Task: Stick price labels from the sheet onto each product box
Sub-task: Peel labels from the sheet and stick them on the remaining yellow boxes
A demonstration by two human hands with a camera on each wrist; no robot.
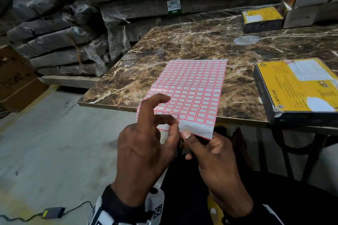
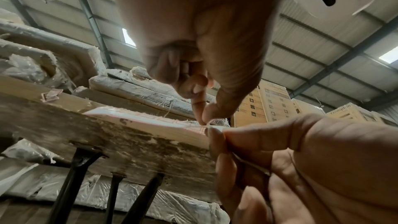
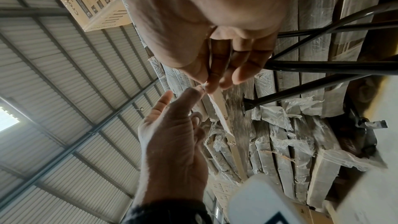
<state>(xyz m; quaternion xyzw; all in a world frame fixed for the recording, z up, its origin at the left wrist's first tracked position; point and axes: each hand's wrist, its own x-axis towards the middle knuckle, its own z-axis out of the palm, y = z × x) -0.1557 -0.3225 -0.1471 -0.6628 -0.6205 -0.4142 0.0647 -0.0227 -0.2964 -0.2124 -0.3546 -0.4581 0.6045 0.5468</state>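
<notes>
Left hand: my left hand [image 1: 144,144] pinches at the near edge of the sheet with thumb and a curled finger, tips closed together on a small bit of label paper; the index finger sticks out straight over the grid. From the left wrist view the thumb and fingertip [image 2: 199,111] meet right at the sheet's edge.

Right hand: my right hand [image 1: 217,162] holds the sheet's near white margin, thumb on top, fingers curled underneath, so the paper is clamped between them.

Label sheet: the white sheet of small red-bordered rectangular labels [image 1: 190,89] lies with its far part flat on the table and its near edge lifted off the table's front edge in my hands. A crease runs across its middle.

Peeled label: I cannot tell whether a single label is fully free of the backing; the pinch hides it.

Nearest box: a flat yellow-and-black product box printed LAPCARE [image 1: 298,89] lies on the table to the right of the sheet, apart from it.

Far boxes: a smaller yellow-and-black box [image 1: 261,19] and stacked white boxes [image 1: 311,0] sit at the table's far right corner.

Table: brown marble-patterned tabletop [image 1: 182,45] on dark metal legs.

Surroundings: plastic-wrapped flat packs [image 1: 64,42] are stacked behind the table; a small power adapter with cable [image 1: 53,213] lies on the concrete floor.
</notes>
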